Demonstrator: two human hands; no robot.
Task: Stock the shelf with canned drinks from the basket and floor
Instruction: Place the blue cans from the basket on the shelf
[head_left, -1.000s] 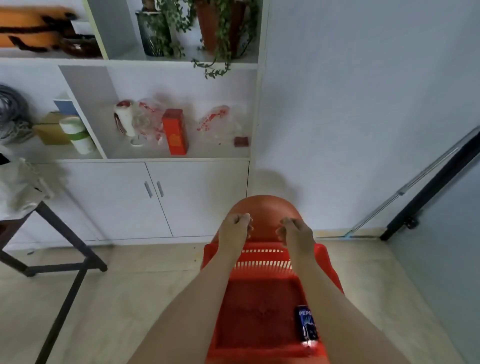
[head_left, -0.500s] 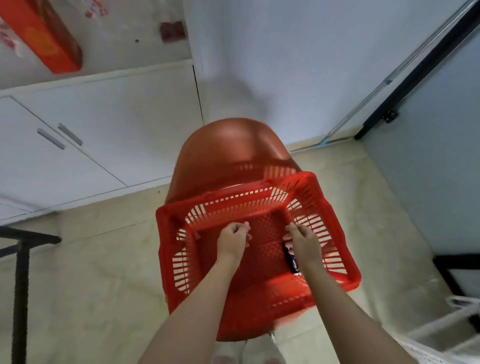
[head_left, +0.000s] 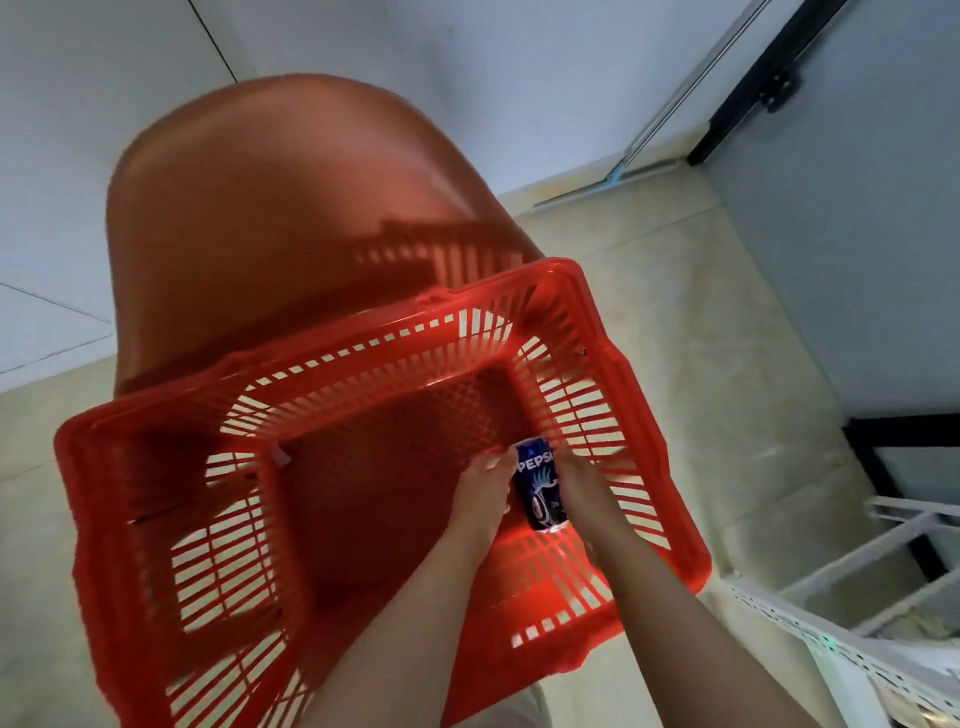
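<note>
A red plastic basket (head_left: 156, 519) rests on the seat of an orange-brown chair (head_left: 270, 208). One blue Pepsi can (head_left: 539, 488) lies on its side at the right of the basket's floor. Both my hands reach down inside the basket and flank the can. My left hand (head_left: 480, 493) has its fingers bent against the can's left side. My right hand (head_left: 582, 486) curls round the can's right side, slightly blurred. The can's label and top end show between the two hands.
A white perforated metal rack (head_left: 789, 618) stands at the lower right, with a black frame (head_left: 872, 467) behind it. White cabinet doors (head_left: 78, 156) and a pale wall lie beyond the chair. The floor (head_left: 701, 338) is beige tile.
My view has dropped closer over the basket. Both hands went from the basket's far rim down to its floor and closed in on the can from either side.
</note>
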